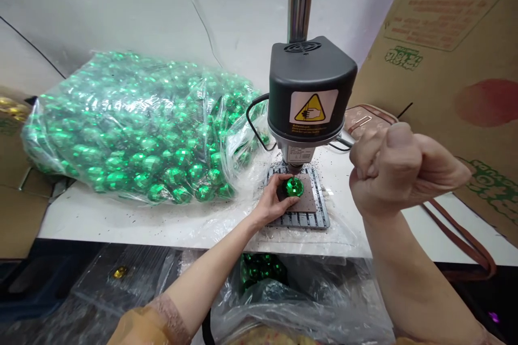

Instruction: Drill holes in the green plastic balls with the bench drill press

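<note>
A shiny green faceted ball sits under the chuck of a small black drill press. My left hand is closed round the ball from the left, thumb in front and fingers behind. Beneath it lies a brown square board on the slotted grey base plate. The drill tip meets the top of the ball; whether it has gone in, I cannot tell. To the right of the press, my right hand is raised in a fist round the end of the silver lever, whose grip the fingers hide.
A large clear bag of green balls fills the left of the white table. Below the table edge hangs an open plastic bag with more green balls. A tall cardboard box and a brown strap are at right.
</note>
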The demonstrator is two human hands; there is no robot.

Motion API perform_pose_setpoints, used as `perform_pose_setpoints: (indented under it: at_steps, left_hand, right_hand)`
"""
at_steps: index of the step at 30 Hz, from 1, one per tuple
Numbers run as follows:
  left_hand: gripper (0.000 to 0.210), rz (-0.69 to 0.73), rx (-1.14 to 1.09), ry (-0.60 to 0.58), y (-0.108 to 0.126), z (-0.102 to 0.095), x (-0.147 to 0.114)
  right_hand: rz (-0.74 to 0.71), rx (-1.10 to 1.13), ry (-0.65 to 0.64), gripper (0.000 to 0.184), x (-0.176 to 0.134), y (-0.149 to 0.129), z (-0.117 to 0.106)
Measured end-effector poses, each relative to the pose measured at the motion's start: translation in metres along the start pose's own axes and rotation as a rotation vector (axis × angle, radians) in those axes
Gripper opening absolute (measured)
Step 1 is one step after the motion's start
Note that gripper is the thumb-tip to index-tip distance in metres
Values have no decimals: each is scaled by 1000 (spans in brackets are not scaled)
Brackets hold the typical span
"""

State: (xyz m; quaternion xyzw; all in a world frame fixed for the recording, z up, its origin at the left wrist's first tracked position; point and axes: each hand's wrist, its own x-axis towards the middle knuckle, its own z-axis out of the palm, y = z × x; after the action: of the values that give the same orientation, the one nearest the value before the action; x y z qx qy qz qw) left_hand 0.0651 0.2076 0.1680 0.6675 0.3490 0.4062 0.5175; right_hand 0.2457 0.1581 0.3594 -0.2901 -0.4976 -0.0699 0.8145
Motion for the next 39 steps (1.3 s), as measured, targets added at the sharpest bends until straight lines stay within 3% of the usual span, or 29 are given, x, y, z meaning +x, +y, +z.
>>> perform_pose_setpoints:
  at_steps: [11, 19, 32, 39]
  left_hand:
    - [67, 5, 15, -4, -5, 0, 0]
    - [65, 1, 15, 0, -7, 2, -1]
    - [66, 4, -11, 5, -3, 3, -2]
    - [67, -9, -16, -11, 0, 1, -3]
  right_hand:
    - [-110, 43, 10, 56, -9, 9, -7]
    - [-275, 88, -80, 47, -12, 16, -14]
    - [-313, 124, -148, 41, -15, 21, -21]
    - [-246, 143, -182, 46, -23, 18, -27]
